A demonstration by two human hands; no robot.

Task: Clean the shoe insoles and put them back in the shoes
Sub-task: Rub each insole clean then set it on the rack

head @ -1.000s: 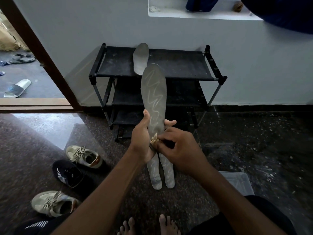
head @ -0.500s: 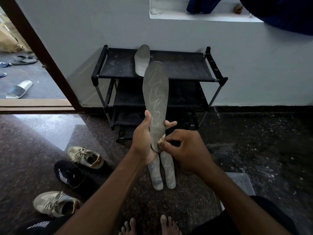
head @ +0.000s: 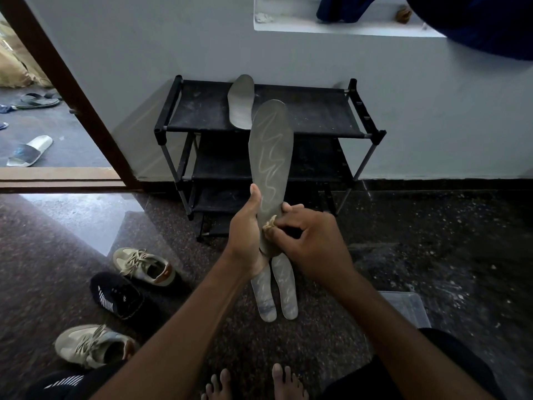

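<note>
Holding noted first: the left hand (head: 245,235) grips the held insole (head: 271,151) round its lower part. Its thumb (head: 255,194) lies up the left edge, and its fingertips (head: 288,207) curl round from behind to show at the right edge. Likely reason: the clamp stiffens a floppy piece so it takes rubbing pressure without folding.

The right hand (head: 311,243) pinches a small beige cloth wad (head: 269,223) between thumb and curled fingers. It presses the wad on the insole's face, just beside the left fingertips, at the low end of a pale wavy streak running up that face. Whether the streak is cleaner or wear: cannot tell.

Location: the held insole is in the air in front of the person, between them and the shoe rack (head: 317,116), above two floor insoles (head: 287,290).

Orientation: long axis near upright in view, tipped slightly right. The broad toe end points up and away toward the rack. The heel end is down, mostly hidden by the hands. The face is turned to the person, judged so that the wiped side stays in sight.

The floor insoles lie side by side, long axes running toward the person's feet. A fourth, the rack insole (head: 240,102), lies on the top shelf, perhaps set apart as done; unconfirmed. Two beige sneakers (head: 144,265) and a black sneaker (head: 115,295) sit to the left, openings up. Whether any holds an insole: cannot tell.
</note>
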